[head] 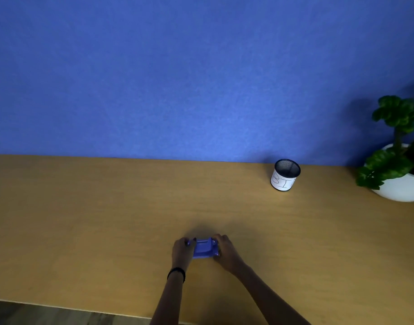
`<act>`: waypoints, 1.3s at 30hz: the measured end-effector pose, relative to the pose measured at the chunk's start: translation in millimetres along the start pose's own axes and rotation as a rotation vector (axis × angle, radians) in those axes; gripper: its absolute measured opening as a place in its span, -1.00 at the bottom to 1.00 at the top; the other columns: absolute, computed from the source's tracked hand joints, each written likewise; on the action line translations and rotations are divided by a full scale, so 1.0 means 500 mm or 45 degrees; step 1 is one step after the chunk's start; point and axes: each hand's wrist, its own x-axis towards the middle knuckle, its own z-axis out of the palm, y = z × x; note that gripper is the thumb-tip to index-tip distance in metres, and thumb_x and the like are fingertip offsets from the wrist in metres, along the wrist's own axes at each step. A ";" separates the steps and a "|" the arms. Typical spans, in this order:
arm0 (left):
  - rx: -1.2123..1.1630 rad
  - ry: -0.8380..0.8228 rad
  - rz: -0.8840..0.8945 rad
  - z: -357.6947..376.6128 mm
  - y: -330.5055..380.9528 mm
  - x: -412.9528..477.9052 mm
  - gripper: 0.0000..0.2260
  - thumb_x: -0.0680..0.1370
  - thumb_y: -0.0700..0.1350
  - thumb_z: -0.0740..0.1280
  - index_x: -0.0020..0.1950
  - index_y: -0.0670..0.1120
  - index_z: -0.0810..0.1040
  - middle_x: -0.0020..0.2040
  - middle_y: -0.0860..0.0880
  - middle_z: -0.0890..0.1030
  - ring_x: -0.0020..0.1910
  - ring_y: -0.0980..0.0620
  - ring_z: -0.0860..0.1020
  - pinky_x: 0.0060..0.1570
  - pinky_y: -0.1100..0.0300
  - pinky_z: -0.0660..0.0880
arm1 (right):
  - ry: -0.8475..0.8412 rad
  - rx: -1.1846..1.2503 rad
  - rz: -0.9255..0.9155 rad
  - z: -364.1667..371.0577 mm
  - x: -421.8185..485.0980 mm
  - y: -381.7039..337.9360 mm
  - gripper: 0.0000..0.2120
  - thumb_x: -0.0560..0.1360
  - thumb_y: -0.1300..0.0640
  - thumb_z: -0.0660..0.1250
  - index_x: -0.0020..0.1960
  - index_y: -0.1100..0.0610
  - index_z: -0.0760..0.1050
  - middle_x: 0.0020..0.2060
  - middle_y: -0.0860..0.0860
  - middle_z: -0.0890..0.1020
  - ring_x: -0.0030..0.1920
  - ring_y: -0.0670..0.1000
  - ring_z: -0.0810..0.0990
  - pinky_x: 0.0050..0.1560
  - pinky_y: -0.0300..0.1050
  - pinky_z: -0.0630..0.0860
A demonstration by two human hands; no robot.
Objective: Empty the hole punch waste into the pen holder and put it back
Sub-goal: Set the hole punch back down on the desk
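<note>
Hole punch (pixel 204 248), blue plastic and blocky in outline, sits low on the wooden worktop (pixel 107 207) near its front edge, roughly central in the view. Its long axis runs left to right, parallel to the front edge of the worktop and to the wall behind; the broad upper face, with a shallow rectangular recess, faces upward and slightly toward the person. Left hand (pixel 183 250) closes on the left end of the hole punch, fingers curled over its top corner, so this grip is clamped on the punch. Right hand (pixel 222 248) closes on the right end in the same manner, fingertips on the far upper corner and thumb at the near lower corner. Whether the punch rests on the surface or is raised just off it cannot be told. A dark band (pixel 176 273) circles the left wrist.

Pen holder (pixel 285 175), a black wire-mesh cylinder wrapped in a white paper label bearing hand-drawn letters, stands upright well apart from the punch, far to the right and close to the wall, its round mouth open upward. Beside it, at the right edge, a leafy green plant (pixel 393 137) rises from a smooth white rounded pot (pixel 403 188). The wall (pixel 178 78) is blue with a fine felt-like grain; the worktop is smooth, matt, pale brown.
</note>
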 end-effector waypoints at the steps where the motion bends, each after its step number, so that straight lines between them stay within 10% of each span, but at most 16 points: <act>1: 0.005 0.011 -0.001 0.000 -0.004 0.001 -0.69 0.55 -0.10 0.27 -0.36 -0.18 0.36 -0.35 -0.17 0.39 -0.41 -0.04 0.33 -0.41 0.17 0.19 | 0.007 -0.013 0.007 0.007 -0.002 -0.004 -0.54 0.39 0.32 0.30 0.28 0.21 0.33 0.20 0.20 0.42 0.17 0.20 0.47 0.13 -0.04 0.42; 8: 0.139 0.010 0.006 -0.006 0.013 -0.019 -0.76 0.59 -0.13 0.21 0.16 -0.25 0.51 0.15 -0.22 0.44 -0.05 -0.20 0.55 -0.06 0.06 0.45 | 0.063 -0.101 0.050 0.034 -0.007 -0.022 -0.60 0.40 0.30 0.28 0.22 0.21 0.33 0.18 0.18 0.42 0.14 0.21 0.47 0.05 0.00 0.44; 39: 0.572 0.045 0.115 0.029 0.021 -0.027 -0.75 0.60 -0.15 0.14 0.20 -0.25 0.44 0.21 -0.25 0.39 0.16 -0.24 0.41 0.07 0.01 0.49 | 0.062 -0.152 0.080 0.035 -0.010 -0.033 -0.64 0.42 0.30 0.29 0.21 0.20 0.44 0.22 0.13 0.42 0.20 0.16 0.43 0.22 -0.03 0.39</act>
